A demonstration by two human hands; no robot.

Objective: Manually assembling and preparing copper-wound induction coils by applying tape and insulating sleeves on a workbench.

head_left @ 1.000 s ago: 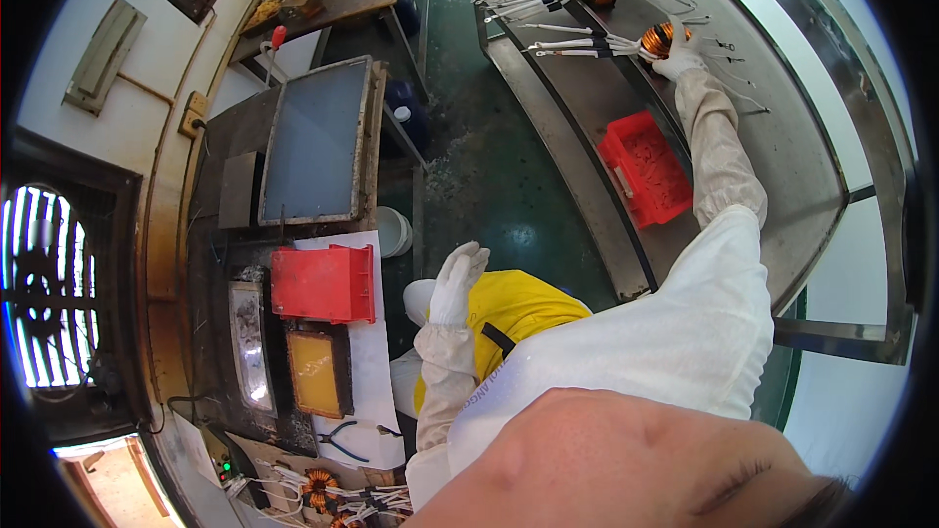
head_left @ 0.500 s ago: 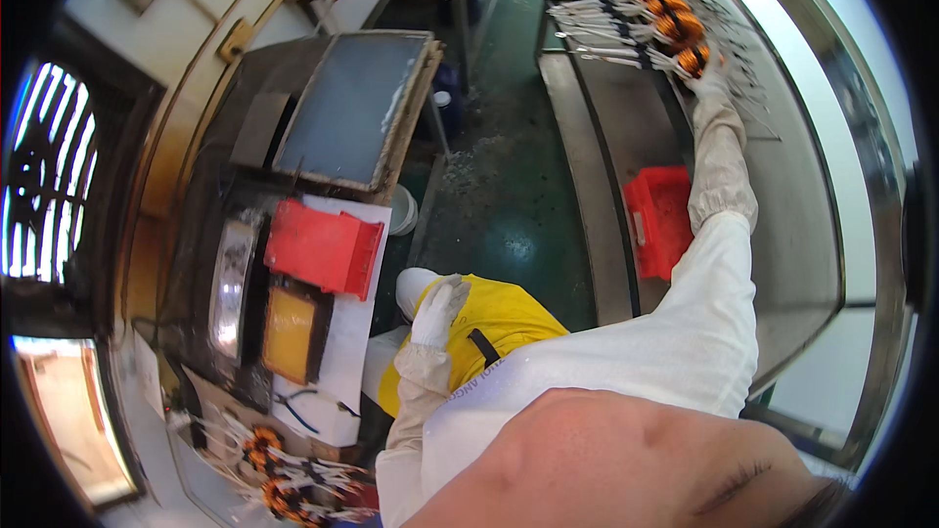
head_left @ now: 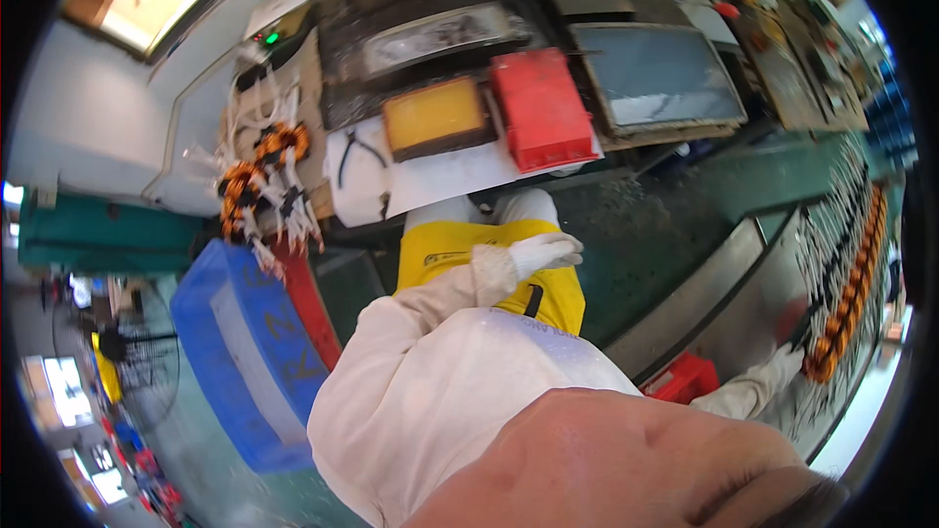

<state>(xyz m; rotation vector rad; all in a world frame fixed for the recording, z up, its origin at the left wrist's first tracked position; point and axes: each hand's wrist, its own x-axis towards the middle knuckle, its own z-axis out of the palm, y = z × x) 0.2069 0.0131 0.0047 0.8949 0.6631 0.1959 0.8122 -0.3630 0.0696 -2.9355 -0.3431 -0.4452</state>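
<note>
My left hand, in a white glove, rests across my yellow apron with its fingers stretched out; nothing shows in it. At the right, my gloved right hand reaches to the near end of a long row of orange-and-black wire-wound coils. It touches the endmost coil or lies right against it. Its fingertips are blurred and partly hidden, so a grip on the coil cannot be made out. White-sleeved leads stick out from both sides of the row, which lies on a metal surface.
Ahead, a workbench carries a red bin, a yellow block in a dark frame, a metal trough, a grey panel and pliers. More coils lie left, above a blue crate. A red bin sits near my right forearm.
My view has swung left, bringing the bench ahead and the blue crate into sight. My right hand stays at the end of the coil row; my left stays over my lap.
</note>
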